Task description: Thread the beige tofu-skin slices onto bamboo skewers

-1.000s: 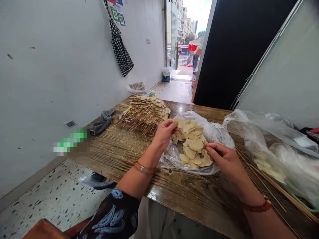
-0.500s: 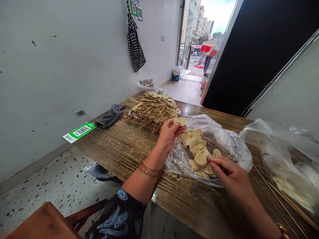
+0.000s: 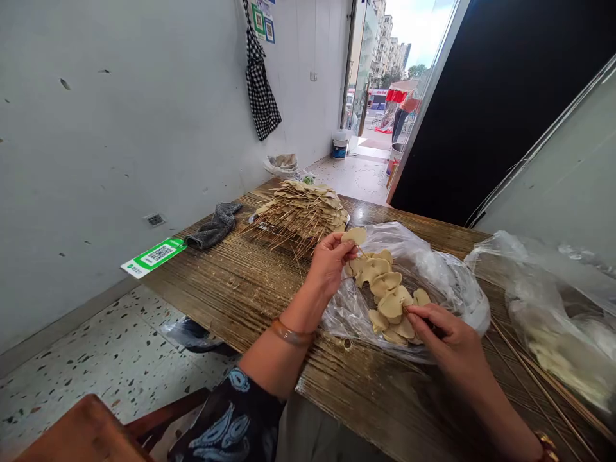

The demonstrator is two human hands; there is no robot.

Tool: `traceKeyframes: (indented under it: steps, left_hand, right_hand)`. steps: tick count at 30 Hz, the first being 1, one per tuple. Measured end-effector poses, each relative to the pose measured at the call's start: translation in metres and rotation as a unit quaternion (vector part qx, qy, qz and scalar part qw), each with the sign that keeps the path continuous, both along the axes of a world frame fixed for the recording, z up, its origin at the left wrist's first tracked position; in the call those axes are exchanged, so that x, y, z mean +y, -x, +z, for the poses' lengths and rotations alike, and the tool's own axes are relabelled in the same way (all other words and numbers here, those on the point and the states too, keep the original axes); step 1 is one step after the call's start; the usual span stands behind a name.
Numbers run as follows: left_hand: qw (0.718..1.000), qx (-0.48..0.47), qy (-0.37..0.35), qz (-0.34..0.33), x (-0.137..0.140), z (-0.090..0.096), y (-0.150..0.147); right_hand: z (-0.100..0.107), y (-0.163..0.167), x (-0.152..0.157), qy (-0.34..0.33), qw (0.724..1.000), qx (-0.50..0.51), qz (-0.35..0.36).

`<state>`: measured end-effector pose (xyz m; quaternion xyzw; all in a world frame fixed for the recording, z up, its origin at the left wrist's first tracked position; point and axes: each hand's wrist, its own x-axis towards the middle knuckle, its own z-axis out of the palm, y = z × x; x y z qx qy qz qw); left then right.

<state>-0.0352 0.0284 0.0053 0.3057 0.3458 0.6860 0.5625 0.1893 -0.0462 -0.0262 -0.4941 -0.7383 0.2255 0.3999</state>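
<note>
My left hand pinches a thin, flat, beige oval slice between thumb and fingers, above the plastic bag. A short length of thin stick shows just below that slice. My right hand is closed, with thumb and forefinger pinched at the near end of a row of threaded beige slices. The stick through this row is mostly hidden by the slices. More loose slices lie under the row on the clear plastic bag.
A pile of skewered slices stands at the back of the wooden table. Bare sticks and another plastic bag lie at right. A grey cloth and a green code card lie at the left edge.
My left hand with its slice has moved slightly right, and the slice is tilted more upright. Some stick now shows below it. My right hand has barely moved.
</note>
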Motion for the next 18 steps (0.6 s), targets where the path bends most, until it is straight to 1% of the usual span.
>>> traceKeyframes:
  steps: [5,14,18]
  left_hand:
    - [1.0,-0.01,0.004,-0.008,-0.0008,0.0004,-0.0014]
    - [1.0,0.003,0.009,0.003,-0.0007,0.0005,-0.0012]
    - [1.0,0.016,-0.003,0.008,-0.0012,0.0002,-0.0022]
  right_hand:
    - [-0.0011,0.0005,-0.0001,-0.003,1.0,-0.005,-0.001]
    - [-0.001,-0.0009,-0.0001,-0.019,1.0,-0.004,-0.004]
    - [-0.0027,-0.0017,0.001,-0.029,1.0,-0.002,-0.01]
